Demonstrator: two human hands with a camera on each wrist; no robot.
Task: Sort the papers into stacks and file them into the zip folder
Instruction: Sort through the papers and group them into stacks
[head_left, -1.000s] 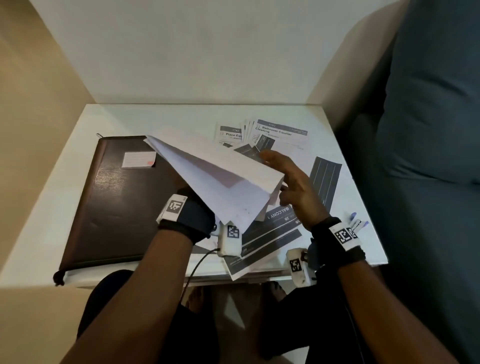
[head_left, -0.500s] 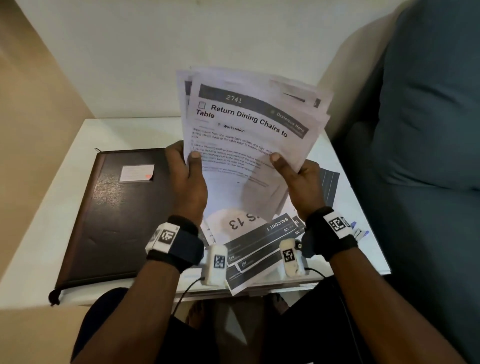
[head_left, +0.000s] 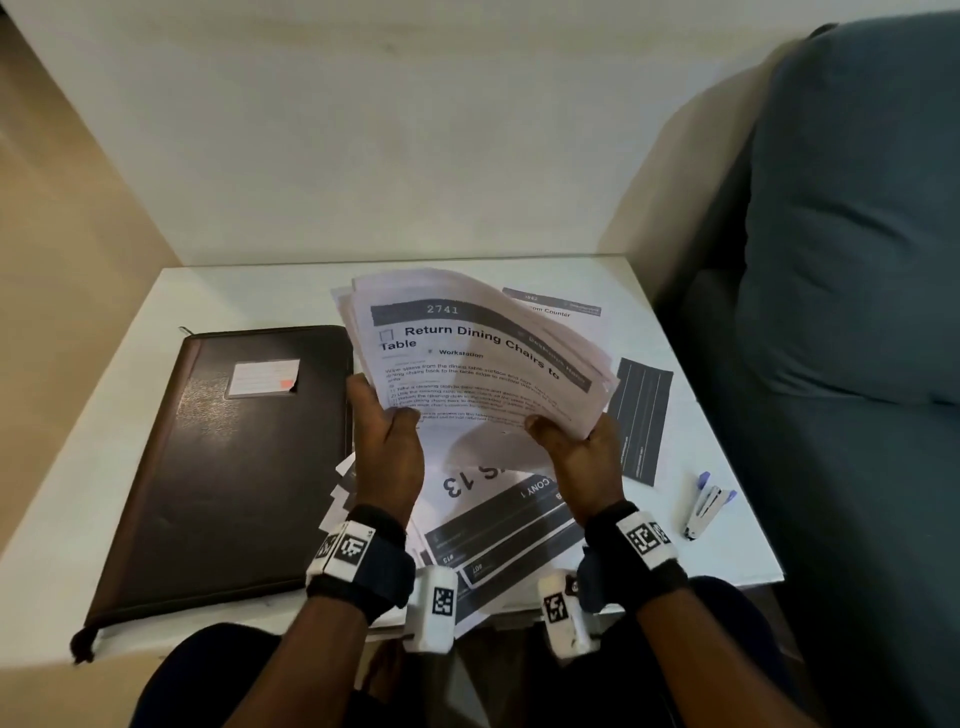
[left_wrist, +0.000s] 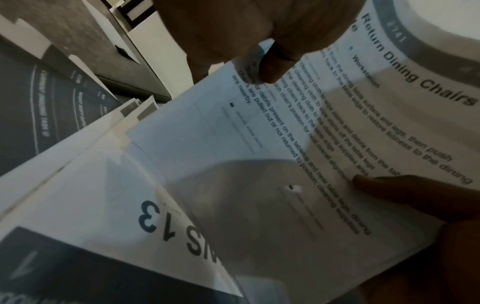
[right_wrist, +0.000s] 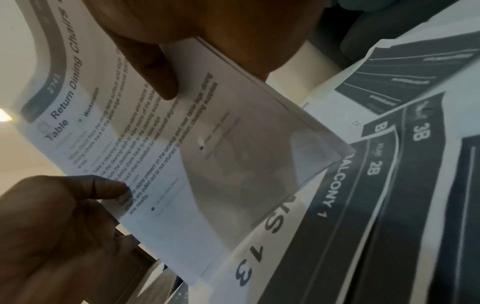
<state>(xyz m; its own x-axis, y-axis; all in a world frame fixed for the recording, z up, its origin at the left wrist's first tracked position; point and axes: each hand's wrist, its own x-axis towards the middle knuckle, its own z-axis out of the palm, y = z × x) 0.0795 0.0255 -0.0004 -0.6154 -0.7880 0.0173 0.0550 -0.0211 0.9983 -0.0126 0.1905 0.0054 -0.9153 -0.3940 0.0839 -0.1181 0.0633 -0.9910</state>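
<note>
While the left hand (head_left: 387, 447) pinches the lower left edge of a sheaf of printed papers (head_left: 483, 364), thumb on the top sheet and fingers behind, the right hand (head_left: 582, 457) grips the lower right edge the same way, so the sheaf is held up off the white table (head_left: 124, 436), tilted back, with its upper right corner curling over. Its front page carries a dark band numbered 2741 and the heading "Return Dining Chairs to Table". Below it, loose sheets (head_left: 498, 525) lie spread on the table, among them one printed "13" and dark ones marked "BALCONY 1", "2B" and "3B". A brown zip folder (head_left: 228, 467) lies closed and flat to the left of the hands, a small label card on its cover. To the right rest a dark ruled sheet (head_left: 641, 415) and what looks like a small stapler (head_left: 709, 506), though it is blurred. A blue-grey sofa (head_left: 852, 260) stands just beside the table.
</note>
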